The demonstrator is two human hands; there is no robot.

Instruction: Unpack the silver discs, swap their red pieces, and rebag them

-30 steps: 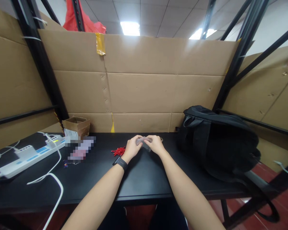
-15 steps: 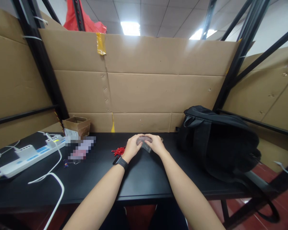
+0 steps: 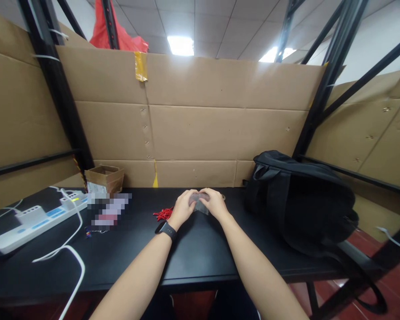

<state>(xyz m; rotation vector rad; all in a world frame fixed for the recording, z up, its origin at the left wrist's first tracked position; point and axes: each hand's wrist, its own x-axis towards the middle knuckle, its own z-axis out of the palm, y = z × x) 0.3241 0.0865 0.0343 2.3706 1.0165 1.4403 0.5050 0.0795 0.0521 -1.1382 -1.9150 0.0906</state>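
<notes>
My left hand point(image 3: 183, 209) and my right hand point(image 3: 215, 204) meet over the middle of the table. Between them they grip a small see-through greyish plastic piece point(image 3: 202, 207), its upper part brownish-purple. The thumbs press on its near side while the fingers curl behind it, so its exact kind cannot be made out. Beside my left hand lies a small heap of red cord-like pieces point(image 3: 162, 214). Just past my right hand shows the edge of a tan, rounded thing point(image 3: 223, 197), mostly hidden by the fingers.
A black backpack point(image 3: 300, 200) stands on the right of the black table point(image 3: 200, 262). At left lie a white power strip point(image 3: 40, 222), its cable point(image 3: 76, 266) and a blurred-out item point(image 3: 111, 211). An open cardboard box point(image 3: 105, 178) sits behind them, before the cardboard wall point(image 3: 193, 133).
Both hands keep their hold on the plastic piece, with a slight shift of the fingers. The whole view has tilted up a little, so everything sits slightly lower.
</notes>
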